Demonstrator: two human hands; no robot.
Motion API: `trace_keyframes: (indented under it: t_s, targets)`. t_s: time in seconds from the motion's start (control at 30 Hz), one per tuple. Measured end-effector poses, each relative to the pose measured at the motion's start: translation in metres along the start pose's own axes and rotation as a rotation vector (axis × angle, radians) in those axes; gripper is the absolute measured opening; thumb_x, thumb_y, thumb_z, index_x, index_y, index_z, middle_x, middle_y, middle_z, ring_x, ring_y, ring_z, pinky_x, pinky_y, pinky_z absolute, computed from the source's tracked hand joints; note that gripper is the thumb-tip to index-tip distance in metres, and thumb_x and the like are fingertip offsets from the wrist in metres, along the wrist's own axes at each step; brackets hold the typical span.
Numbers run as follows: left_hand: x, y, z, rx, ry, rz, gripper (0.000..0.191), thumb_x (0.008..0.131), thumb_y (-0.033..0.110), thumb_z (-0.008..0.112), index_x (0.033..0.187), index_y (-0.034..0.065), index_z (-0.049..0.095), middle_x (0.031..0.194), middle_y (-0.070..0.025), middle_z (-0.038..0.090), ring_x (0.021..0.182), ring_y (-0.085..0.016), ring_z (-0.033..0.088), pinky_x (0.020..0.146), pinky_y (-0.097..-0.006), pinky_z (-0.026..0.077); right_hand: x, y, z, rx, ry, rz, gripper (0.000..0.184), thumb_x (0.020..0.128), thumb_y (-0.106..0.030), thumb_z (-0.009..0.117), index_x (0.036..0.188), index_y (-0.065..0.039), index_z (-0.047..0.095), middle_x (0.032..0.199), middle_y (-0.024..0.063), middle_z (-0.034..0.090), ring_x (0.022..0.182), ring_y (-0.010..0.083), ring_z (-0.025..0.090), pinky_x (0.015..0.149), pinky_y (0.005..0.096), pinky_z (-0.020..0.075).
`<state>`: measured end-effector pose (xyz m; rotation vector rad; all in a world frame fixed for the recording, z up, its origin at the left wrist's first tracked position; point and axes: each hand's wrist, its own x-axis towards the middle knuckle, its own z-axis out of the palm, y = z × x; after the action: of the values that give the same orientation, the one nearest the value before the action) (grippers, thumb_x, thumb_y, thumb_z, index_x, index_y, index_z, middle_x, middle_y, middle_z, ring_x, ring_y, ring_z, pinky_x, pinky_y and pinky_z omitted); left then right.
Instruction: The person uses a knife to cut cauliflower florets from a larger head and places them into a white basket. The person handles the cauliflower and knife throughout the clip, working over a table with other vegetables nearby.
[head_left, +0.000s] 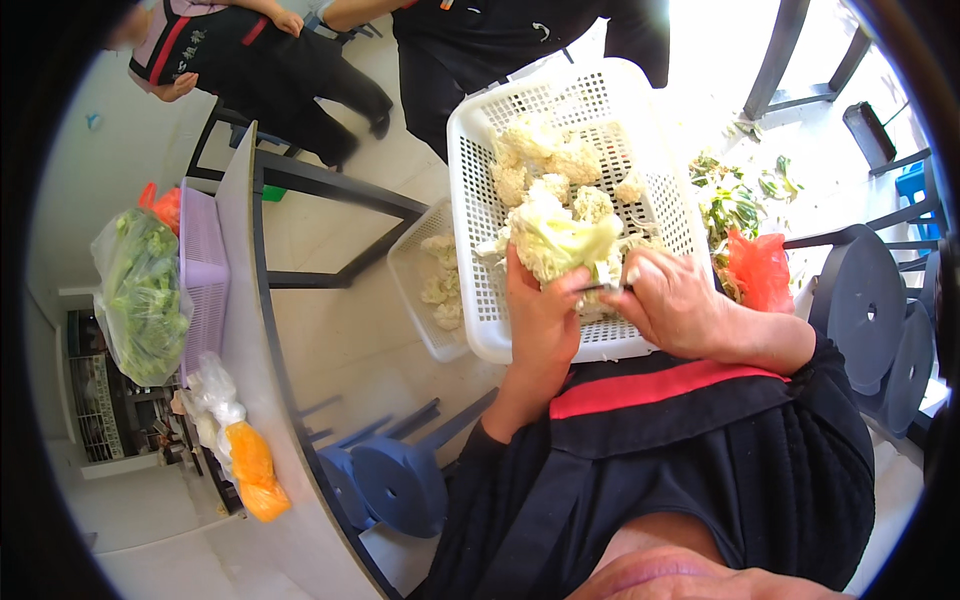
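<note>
My left hand grips a piece of cauliflower by its side, its pale green stem turned to the right. In my right hand is a small knife, mostly hidden by the fingers; its dark blade lies against the stem near my left thumb. Both hands are over the near part of a white plastic basket with a perforated wall. Beyond them, several cauliflower florets lie in that basket.
A second white basket with florets stands lower, at left. On the left table are a lilac basket and bagged green vegetables. Leaf trimmings, a red bag and dark stools are right. Two people stand beyond.
</note>
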<state>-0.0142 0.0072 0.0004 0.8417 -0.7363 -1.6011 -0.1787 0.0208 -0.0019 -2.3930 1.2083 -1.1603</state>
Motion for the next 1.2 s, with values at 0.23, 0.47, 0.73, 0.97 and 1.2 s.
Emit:
trace_keyframes:
  t_s: [0.23, 0.47, 0.73, 0.97, 1.2]
  targets:
    - [0.011, 0.001, -0.008, -0.053, 0.056, 0.131, 0.073, 0.073, -0.009, 0.064, 0.138, 0.0042, 0.032, 0.126, -0.0126, 0.051, 0.119, -0.024, 0.052, 0.103, -0.0371, 0.041, 0.002, -0.008, -0.013, 0.283, -0.204, 0.066, 0.034, 0.085, -0.029, 0.071, 0.079, -0.003, 0.051, 0.077, 0.0112, 0.055, 0.068, 0.0319, 0.061, 0.057, 0.0406, 0.0479]
    - [0.017, 0.002, -0.023, 0.173, -0.147, 0.344, 0.082, 0.071, -0.006, 0.066, 0.142, 0.0066, 0.027, 0.134, -0.0174, 0.047, 0.124, -0.026, 0.048, 0.105, -0.0405, 0.041, 0.037, 0.012, -0.024, 1.09, -0.182, 0.924, 0.028, 0.088, -0.029, 0.07, 0.086, -0.002, 0.062, 0.062, -0.0007, 0.056, 0.047, 0.0035, 0.043, 0.042, 0.0197, 0.0346]
    - [0.02, 0.0, -0.026, 0.529, -0.336, 0.661, 0.113, 0.055, 0.012, 0.093, 0.143, 0.011, 0.022, 0.139, -0.0198, 0.038, 0.118, -0.027, 0.051, 0.096, -0.0391, 0.049, 0.031, 0.029, -0.003, 1.52, -0.474, 1.101, 0.019, 0.079, -0.006, 0.076, 0.091, 0.0, 0.063, 0.068, 0.0034, 0.061, 0.043, 0.0052, 0.041, 0.039, 0.0213, 0.0287]
    - [0.016, 0.0, -0.033, 0.179, -0.203, 0.263, 0.076, 0.073, 0.014, 0.083, 0.133, 0.0064, 0.037, 0.125, -0.0134, 0.052, 0.11, -0.023, 0.057, 0.088, -0.0353, 0.052, 0.026, 0.014, -0.007, 1.351, -0.372, 0.911, 0.008, 0.081, -0.003, 0.069, 0.087, 0.001, 0.066, 0.063, 0.0009, 0.059, 0.045, 0.004, 0.045, 0.041, 0.0201, 0.031]
    - [0.014, 0.001, -0.036, -0.238, -0.149, -0.138, 0.061, 0.086, 0.019, 0.065, 0.138, 0.0034, 0.039, 0.131, -0.0164, 0.052, 0.116, -0.028, 0.055, 0.093, -0.0406, 0.05, 0.029, 0.009, -0.013, 1.118, -0.342, 0.601, 0.007, 0.081, -0.006, 0.068, 0.087, -0.001, 0.067, 0.065, 0.0014, 0.059, 0.053, 0.0056, 0.052, 0.048, 0.0217, 0.0382]
